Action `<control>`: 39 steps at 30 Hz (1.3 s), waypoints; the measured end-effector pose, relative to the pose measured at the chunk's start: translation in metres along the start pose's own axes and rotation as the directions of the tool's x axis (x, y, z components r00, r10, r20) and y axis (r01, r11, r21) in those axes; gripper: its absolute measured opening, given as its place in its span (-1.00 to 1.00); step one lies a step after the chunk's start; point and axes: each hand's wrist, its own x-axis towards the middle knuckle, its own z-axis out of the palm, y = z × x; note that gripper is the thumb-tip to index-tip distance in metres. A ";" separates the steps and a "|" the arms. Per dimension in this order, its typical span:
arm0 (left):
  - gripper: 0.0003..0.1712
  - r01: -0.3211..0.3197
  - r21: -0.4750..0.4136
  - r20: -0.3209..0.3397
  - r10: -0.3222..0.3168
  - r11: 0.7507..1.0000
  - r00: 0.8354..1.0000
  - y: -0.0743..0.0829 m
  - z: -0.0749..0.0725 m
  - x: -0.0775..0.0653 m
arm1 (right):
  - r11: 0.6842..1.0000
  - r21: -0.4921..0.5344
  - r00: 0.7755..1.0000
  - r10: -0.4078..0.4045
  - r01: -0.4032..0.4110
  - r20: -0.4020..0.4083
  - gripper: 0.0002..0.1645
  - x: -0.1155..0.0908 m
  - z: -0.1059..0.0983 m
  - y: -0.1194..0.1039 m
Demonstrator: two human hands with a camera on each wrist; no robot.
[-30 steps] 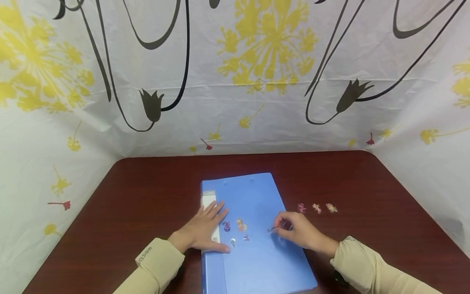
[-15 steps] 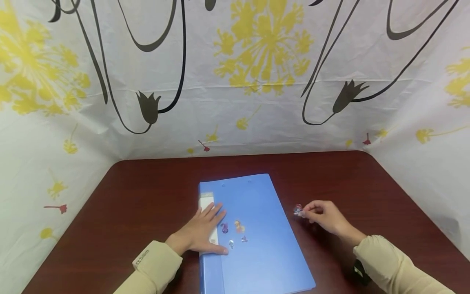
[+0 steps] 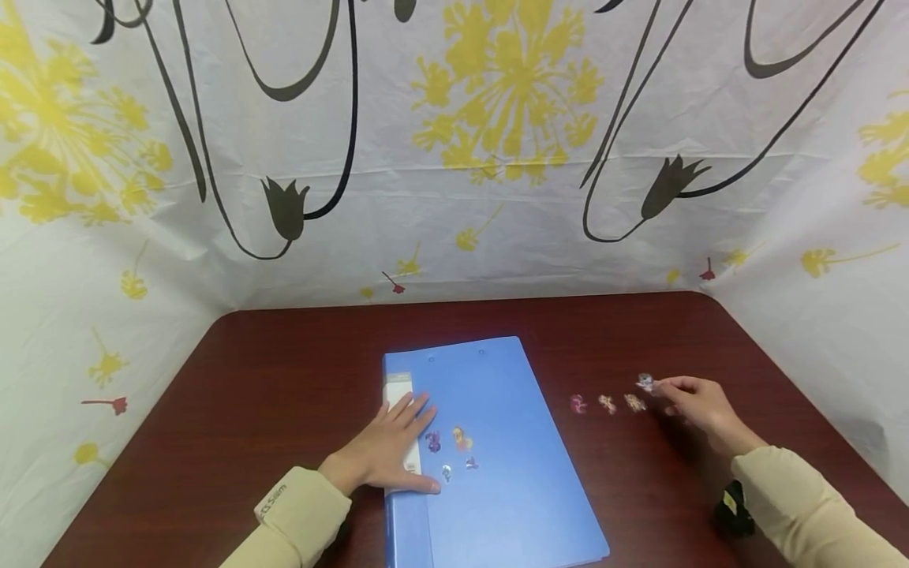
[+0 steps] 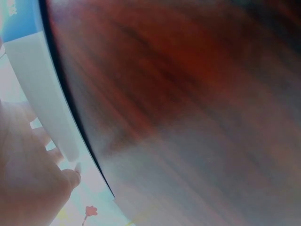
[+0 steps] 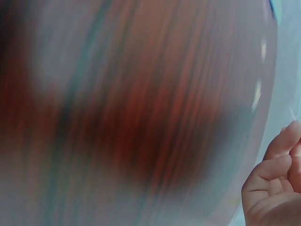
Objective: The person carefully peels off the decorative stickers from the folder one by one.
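My left hand (image 3: 389, 450) lies flat with spread fingers on the left side of a blue binder (image 3: 511, 497), over its white spine label (image 3: 398, 386). Between thumb and forefinger, my right hand (image 3: 699, 404) pinches a small whitish cartoon-figure sticker (image 3: 645, 383) above the table, right of the binder. Close by, a row of similar stickers lies on the wood: a pink one (image 3: 578, 404), a pale one (image 3: 607, 404) and a yellowish one (image 3: 635, 402). Several stickers sit on the binder's cover, among them a purple one (image 3: 433, 441) and an orange-yellow one (image 3: 462, 439).
The dark red-brown table (image 3: 298, 363) extends around the binder on both sides. A white curtain (image 3: 454, 260) with yellow and grey flower prints rises behind the table and along its sides. Something dark (image 3: 735, 509) shows under the right sleeve.
My right hand has gone from above the binder rightward, past the sticker row, with the pinched sticker. My left hand stays in place on the binder.
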 end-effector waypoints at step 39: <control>0.20 0.009 0.000 0.014 -0.009 1.000 1.000 -0.002 -0.002 0.000 | 0.953 -0.300 0.997 -0.061 0.044 -0.049 -0.64 0.009 -0.009 0.022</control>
